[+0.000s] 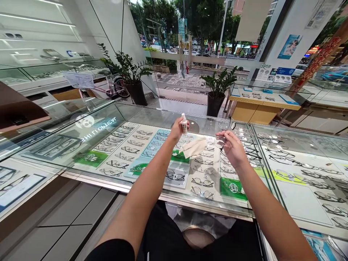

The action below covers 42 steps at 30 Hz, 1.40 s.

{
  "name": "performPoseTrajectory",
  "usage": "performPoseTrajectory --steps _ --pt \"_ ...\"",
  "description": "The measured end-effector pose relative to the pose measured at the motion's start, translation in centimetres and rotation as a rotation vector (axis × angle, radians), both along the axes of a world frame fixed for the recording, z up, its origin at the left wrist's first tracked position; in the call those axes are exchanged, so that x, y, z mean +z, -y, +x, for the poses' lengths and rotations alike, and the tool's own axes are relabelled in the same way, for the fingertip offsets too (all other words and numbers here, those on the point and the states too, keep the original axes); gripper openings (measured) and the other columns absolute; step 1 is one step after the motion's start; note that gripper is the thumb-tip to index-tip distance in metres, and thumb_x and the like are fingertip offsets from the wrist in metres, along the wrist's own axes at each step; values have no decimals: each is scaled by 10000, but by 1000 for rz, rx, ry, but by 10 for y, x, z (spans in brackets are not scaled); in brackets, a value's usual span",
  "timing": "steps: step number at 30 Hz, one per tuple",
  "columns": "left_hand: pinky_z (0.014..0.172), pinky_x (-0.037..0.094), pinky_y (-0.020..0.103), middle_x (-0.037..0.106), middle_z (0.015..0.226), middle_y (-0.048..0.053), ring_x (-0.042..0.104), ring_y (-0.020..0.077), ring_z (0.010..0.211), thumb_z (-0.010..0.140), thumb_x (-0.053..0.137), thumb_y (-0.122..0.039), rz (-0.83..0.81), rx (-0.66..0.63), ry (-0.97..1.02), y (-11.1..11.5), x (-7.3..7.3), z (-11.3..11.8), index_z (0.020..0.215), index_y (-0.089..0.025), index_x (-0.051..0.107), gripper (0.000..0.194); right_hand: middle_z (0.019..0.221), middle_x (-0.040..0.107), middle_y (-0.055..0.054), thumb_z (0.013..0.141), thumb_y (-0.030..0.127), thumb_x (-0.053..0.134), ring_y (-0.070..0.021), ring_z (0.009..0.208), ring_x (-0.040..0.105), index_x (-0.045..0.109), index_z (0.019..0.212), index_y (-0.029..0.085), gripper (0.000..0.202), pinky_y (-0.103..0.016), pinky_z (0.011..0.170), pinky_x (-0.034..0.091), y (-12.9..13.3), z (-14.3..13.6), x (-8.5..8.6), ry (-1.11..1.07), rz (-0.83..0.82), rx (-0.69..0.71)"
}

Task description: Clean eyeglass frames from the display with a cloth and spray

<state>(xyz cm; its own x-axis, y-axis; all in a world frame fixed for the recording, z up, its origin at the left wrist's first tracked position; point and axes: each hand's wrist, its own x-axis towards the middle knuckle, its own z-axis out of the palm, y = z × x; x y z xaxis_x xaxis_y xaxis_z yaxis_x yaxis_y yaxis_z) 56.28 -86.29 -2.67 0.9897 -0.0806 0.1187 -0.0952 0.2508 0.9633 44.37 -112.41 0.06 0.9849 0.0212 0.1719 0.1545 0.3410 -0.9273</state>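
My left hand [177,129] is wrapped round a small white spray bottle [184,124], which stands upright above the glass counter. To its right, my right hand [234,146] is closed on a pair of thin-framed glasses [220,141], pinched between thumb and fingers. The bottle and the glasses are apart, with a gap between the hands. Below and between them, a crumpled beige cloth [194,147] lies on the glass top.
Under the glass of the display counter [163,197] lie rows of eyeglasses and green cards [233,187]. Two potted plants [215,103] stand beyond it near the glass doors. More display cases adjoin on the left and right.
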Motion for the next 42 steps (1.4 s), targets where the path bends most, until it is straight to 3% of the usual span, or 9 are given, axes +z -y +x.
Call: performPoseTrajectory --steps 3,9,18,25,30,33,37,39,42 --pt "762 483 323 639 859 57 589 180 767 923 541 -656 175 138 21 -12 -19 17 921 -204 625 459 1095 756 -33 827 547 843 -218 971 665 693 889 279 313 -345 832 543 -1 0 -2 -1 -8 10" --pt "738 390 302 611 945 42 500 175 789 960 673 -575 351 245 39 -29 -45 27 994 -221 601 363 1108 754 -19 848 532 835 -200 995 663 707 896 284 283 -315 832 529 -2 -2 -4 -16 0 52" --pt "791 417 286 655 984 44 550 173 844 882 770 -463 419 290 41 -33 -57 33 1048 -208 641 331 1110 749 -30 838 589 825 -223 999 658 678 888 287 339 -351 829 534 -3 -3 -2 -1 -42 45" --pt "859 469 325 704 1000 68 628 202 911 854 776 -441 402 259 37 -33 -55 33 1092 -200 685 350 1102 741 -22 830 559 848 -208 986 637 719 881 291 301 -326 814 520 -4 -3 -1 -16 -3 56" --pt "1023 487 382 701 1255 110 656 254 1153 816 753 -274 398 309 51 -28 -39 24 1248 -218 651 448 1107 741 -23 842 563 835 -206 977 637 716 879 288 302 -329 825 521 -4 -3 0 -13 -13 53" --pt "1171 417 415 610 1444 127 562 284 1369 810 728 -205 434 508 205 -22 -14 7 1347 -233 603 552 1080 745 -18 833 553 850 -201 960 637 711 870 288 301 -322 816 512 -4 -4 0 -18 15 49" --pt "1188 410 422 605 1432 133 527 300 1401 856 690 -209 563 779 593 -5 28 -31 1344 -207 617 494 1077 742 -15 818 546 875 -189 948 626 728 855 282 304 -300 792 499 -3 -3 1 -21 43 55" --pt "1127 461 413 647 1361 123 583 285 1315 896 656 -244 657 717 678 7 42 -49 1316 -196 640 423 1084 742 -14 816 543 880 -184 949 621 742 858 282 298 -288 787 494 -2 -3 2 -21 42 54" --pt "982 522 370 727 1204 89 668 248 1115 972 598 -322 923 324 637 27 47 -68 1252 -197 699 322 1084 743 -13 818 542 878 -182 955 619 755 868 288 287 -280 781 493 0 -2 3 -24 41 47"
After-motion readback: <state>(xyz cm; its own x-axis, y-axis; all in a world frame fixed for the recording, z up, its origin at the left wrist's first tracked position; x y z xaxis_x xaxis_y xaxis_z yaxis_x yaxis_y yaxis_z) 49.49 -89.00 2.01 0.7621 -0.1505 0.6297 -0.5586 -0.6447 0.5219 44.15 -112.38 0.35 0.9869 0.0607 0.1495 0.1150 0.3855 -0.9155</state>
